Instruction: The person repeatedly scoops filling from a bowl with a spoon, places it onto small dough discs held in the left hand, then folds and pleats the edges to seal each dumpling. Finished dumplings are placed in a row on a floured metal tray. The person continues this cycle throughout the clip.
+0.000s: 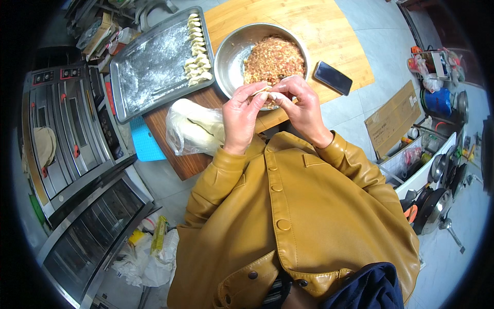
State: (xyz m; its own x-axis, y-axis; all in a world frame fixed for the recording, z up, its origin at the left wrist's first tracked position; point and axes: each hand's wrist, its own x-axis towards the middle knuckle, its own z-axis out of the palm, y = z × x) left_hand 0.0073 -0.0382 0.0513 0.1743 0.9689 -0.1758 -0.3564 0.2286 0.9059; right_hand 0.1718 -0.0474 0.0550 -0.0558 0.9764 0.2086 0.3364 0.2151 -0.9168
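Note:
My left hand (244,116) and my right hand (302,110) meet over the near rim of a steel bowl (231,65). Between their fingertips they pinch a small dumpling (264,91), its wrapper edge pale. Minced filling (274,58) is heaped in the bowl's right part, with a dark utensil end partly hidden behind my right hand. Left of the bowl lies a metal tray (150,61) dusted with flour, a row of folded dumplings (198,50) along its right side. Beside my left hand, a clear plastic bag (195,127) holds pale dough.
A smartphone (333,78) lies on the wooden board (328,31) right of the bowl. The dark wooden tabletop (185,158) reaches under the bag. A steel deck oven (69,123) stands at left. Cardboard (393,119), a storage rack and several pans (434,210) are at right.

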